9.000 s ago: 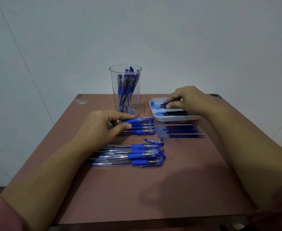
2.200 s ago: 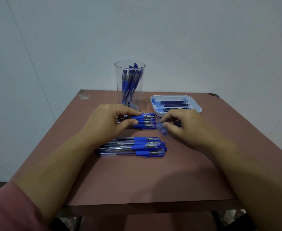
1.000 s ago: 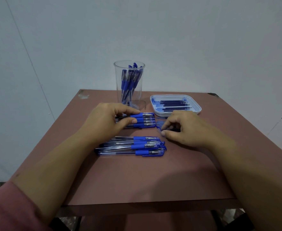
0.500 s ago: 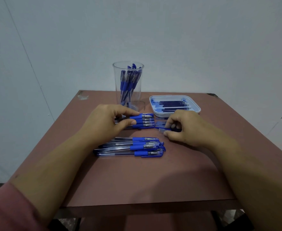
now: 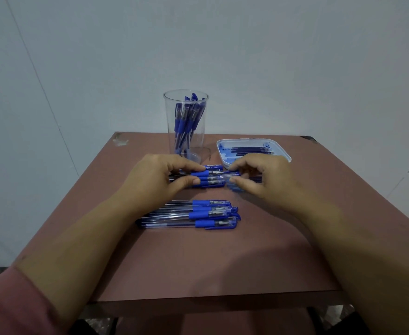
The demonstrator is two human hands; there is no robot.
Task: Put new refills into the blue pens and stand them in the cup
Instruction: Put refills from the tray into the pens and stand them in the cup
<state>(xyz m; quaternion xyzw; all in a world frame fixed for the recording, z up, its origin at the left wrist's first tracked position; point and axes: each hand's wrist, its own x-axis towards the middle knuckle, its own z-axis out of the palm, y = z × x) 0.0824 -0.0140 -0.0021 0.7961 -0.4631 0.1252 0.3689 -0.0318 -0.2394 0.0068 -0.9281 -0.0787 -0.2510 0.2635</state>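
Observation:
A clear plastic cup (image 5: 172,122) with several blue pens standing in it is at the table's back middle. My left hand (image 5: 157,180) grips a blue pen (image 5: 199,174) by its grip, within a row of pens (image 5: 211,183) in front of the cup. My right hand (image 5: 259,177) pinches a thin clear-and-blue piece at that pen's tip end; I cannot tell whether it is a refill or a cap. Several more refills lie hidden under my right hand. A second group of blue pens (image 5: 193,215) lies nearer to me.
A white tray (image 5: 284,153) with several dark refills sits at the back right, just behind my right hand. The brown table (image 5: 198,262) ends at a near edge close to my body. A pale wall stands behind the table.
My right hand has moved left and slightly back, bringing the thin piece up to the tip of the pen in my left hand. The left hand has kept its place.

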